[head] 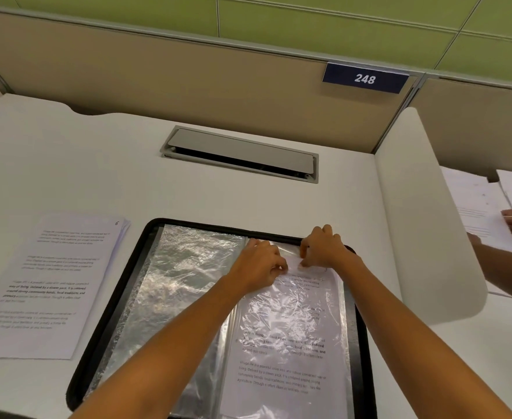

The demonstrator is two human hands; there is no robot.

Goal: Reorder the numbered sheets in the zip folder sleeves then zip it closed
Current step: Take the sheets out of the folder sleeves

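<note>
**Sheet at the sleeve mouth: the crinkled film is the hazard**

On the white desk (248,201) the zip folder (133,267) lies open flat just in front of the person, its black zipped rim framing two clear sleeves. Its spine runs away from the person and leans a little to the right at the far end. A stack of loose sheets (52,282), a 6 on the top one, lies just left of it.

The left-hand sleeve (182,267) looks empty. The right-hand sleeve (294,328) holds a printed sheet (285,373), long axis parallel to the spine, head towards the far partition, text upright to the reader. The sleeve's mouth is at that far end.

Left hand (260,267) and right hand (321,246) are both there, close together, fingers curled and pinching at the mouth. Which has film and which has paper I cannot tell.

Judged risks: the wrinkled film may grab the paper, so that it buckles or a corner folds. A sideways pull could skew it or split the seam. Film left proud of the rim could later snag the zip
</note>
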